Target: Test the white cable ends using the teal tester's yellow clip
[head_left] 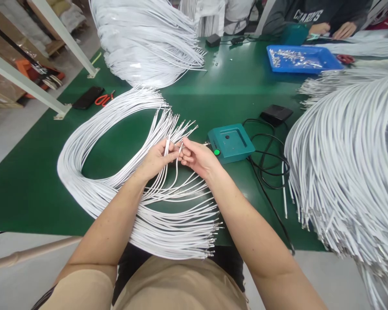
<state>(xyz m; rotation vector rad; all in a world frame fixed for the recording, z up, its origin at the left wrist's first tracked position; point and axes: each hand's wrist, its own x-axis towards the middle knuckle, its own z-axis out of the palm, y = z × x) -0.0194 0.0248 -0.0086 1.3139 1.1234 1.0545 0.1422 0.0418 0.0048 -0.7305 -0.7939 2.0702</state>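
Note:
My left hand (157, 158) and my right hand (198, 157) meet above a looped bundle of thin white cables (93, 189) lying on the green table (29, 181). The left hand pinches the ends of a few white cables (167, 147) from the bundle. The right hand's fingertips grip the metal-tipped end of one cable (180, 148) just beside the left hand. A teal box (230, 142) with a green button sits just right of my right hand.
Large piles of white cables lie at the back (145, 38) and along the right (345, 163). A blue tray (302, 58) of metal parts, a black pedal (276, 114), black cords (268, 168), orange scissors (104, 99), a phone (88, 97). Another person's hands (334, 29) rest at the far side.

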